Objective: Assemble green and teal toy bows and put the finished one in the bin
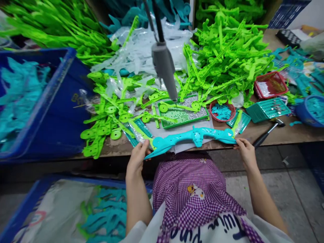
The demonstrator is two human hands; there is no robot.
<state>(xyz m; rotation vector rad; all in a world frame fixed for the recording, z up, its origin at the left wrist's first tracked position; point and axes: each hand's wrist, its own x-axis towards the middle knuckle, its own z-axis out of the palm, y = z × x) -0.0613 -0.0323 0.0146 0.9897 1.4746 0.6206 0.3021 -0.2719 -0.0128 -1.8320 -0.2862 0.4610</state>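
A long turquoise plastic frame piece (177, 137) with a raised middle block spans the space between my two hands at the bench's front edge. My left hand (138, 158) pinches its left tip, and my right hand (245, 151) pinches the right tip. Lime green arms (143, 131) join the piece near both ends and point away from me, partly in clear film. Just beyond it lies a green tray (186, 123) of small metal screws, with lime green arms across it. A grey electric screwdriver (164, 65) hangs above the tray.
Lime green parts (227, 57) are heaped at the back. A blue bin (83, 84) of turquoise parts stands left; another crate (32, 192) sits below. To the right are a red basket (211, 114) of turquoise pieces, a stack of teal trays (255, 114) and a hammer (268, 132).
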